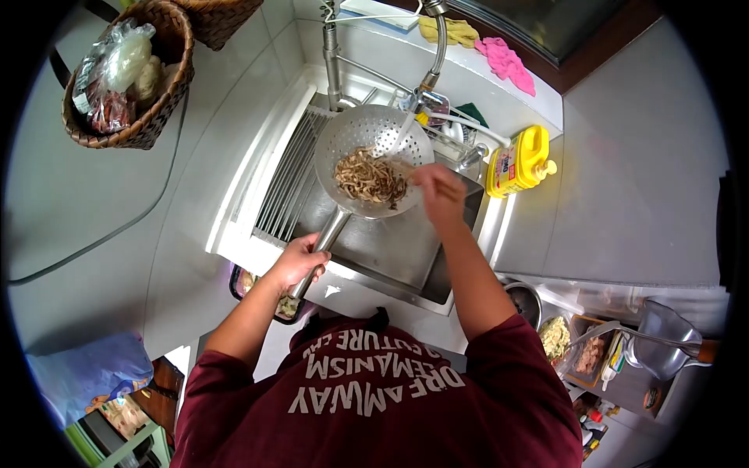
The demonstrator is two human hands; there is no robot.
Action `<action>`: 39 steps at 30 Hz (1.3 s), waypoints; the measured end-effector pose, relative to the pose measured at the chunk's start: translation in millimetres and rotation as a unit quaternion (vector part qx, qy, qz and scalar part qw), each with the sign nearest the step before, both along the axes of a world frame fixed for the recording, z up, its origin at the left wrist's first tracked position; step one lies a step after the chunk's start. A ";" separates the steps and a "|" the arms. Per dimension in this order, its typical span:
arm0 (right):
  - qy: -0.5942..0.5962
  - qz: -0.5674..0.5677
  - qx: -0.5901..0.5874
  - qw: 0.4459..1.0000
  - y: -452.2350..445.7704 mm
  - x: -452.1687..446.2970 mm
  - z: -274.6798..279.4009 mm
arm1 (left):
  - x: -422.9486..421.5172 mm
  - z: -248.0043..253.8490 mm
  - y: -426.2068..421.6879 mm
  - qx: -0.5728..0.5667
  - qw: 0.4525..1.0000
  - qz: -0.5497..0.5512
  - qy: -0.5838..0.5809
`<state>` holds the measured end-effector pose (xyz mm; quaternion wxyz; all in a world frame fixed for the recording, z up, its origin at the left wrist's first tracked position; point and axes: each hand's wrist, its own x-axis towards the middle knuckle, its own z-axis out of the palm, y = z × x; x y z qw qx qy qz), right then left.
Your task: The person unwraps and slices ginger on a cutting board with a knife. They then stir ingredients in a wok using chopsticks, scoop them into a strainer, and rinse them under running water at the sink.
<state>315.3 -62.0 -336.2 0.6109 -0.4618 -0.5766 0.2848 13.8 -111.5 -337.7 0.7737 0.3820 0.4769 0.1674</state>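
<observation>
My left hand (299,264) is wrapped round the metal handle of a perforated strainer ladle (335,144), which is held over the sink (374,249). In its bowl lies a heap of brown, thin-sliced strips (367,178) that look like mushrooms. Water (403,132) runs from the faucet (431,78) into the bowl. At the bowl's right rim, my right hand (441,189) is blurred by motion, with its fingers curled. A faint tan streak reaches from it towards the strips; what it holds is too smeared to name.
A slatted drying rack (292,175) covers the sink's left side. To the right stands a yellow detergent bottle (519,164). A wicker basket (168,101) with bagged food is at upper left. Yellow and pink cloths (507,66) lie on the ledge. Food trays (585,355) sit at lower right.
</observation>
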 end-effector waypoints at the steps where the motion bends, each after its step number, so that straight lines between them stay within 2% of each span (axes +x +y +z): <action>1: -0.019 -0.027 -0.015 0.999 5.7 -0.1 -1.4 | -0.3 1.3 -0.8 -0.004 1.000 0.011 -0.003; 3: -0.058 -0.087 -0.046 0.993 16.5 0.9 -0.6 | 2.6 6.7 -2.8 -0.011 1.000 0.026 -0.011; 7: -0.181 0.047 0.010 0.982 11.3 -17.5 5.6 | 6.4 6.5 2.0 -0.002 0.999 0.028 -0.028; 8: -0.153 -0.007 -0.036 0.988 10.0 -13.5 11.9 | 6.1 6.8 2.3 0.005 0.999 0.027 -0.025; 10: 0.012 -0.043 -0.062 0.997 7.6 2.8 27.0 | 2.6 5.6 3.0 0.016 0.999 0.025 -0.019; 12: -0.020 -0.131 -0.194 0.972 4.9 26.7 64.4 | -0.5 8.2 2.3 0.007 0.999 0.041 -0.011; 16: 0.011 -0.178 -0.261 0.949 8.2 26.3 59.4 | 5.1 10.3 3.2 -0.001 0.999 0.044 -0.029; 19: 0.190 -0.143 -0.248 0.939 18.2 11.1 16.7 | 12.6 6.3 7.9 0.014 0.999 0.025 -0.033; 26: 0.184 -0.157 -0.093 0.966 5.4 31.1 22.7 | 12.7 6.9 11.7 0.009 0.999 0.016 -0.029; 29: 0.161 -0.054 -0.150 0.974 8.3 5.5 15.6 | 15.2 12.1 12.4 0.000 0.999 0.018 -0.033; 30: 0.114 -0.005 -0.146 0.983 6.6 -4.0 19.0 | 16.2 13.3 12.4 0.004 1.000 0.015 -0.027; 33: 0.125 -0.149 -0.202 0.960 27.3 25.3 7.3 | 15.4 9.7 8.9 0.006 1.000 0.012 -0.027; 34: 0.153 -0.156 -0.161 0.963 30.9 28.6 3.6 | 16.7 10.1 7.4 0.016 0.999 0.005 -0.033; 37: 0.163 -0.085 -0.148 0.972 29.0 -4.8 -5.1 | 19.2 10.7 7.3 0.023 0.999 0.004 -0.023; 38: 0.138 -0.069 -0.185 0.971 29.0 2.1 -5.6 | 18.8 9.9 7.9 0.014 0.999 0.009 -0.027; 39: 0.133 -0.105 -0.175 0.970 32.9 15.8 -7.7 | 16.7 9.0 8.7 0.007 0.999 0.017 -0.031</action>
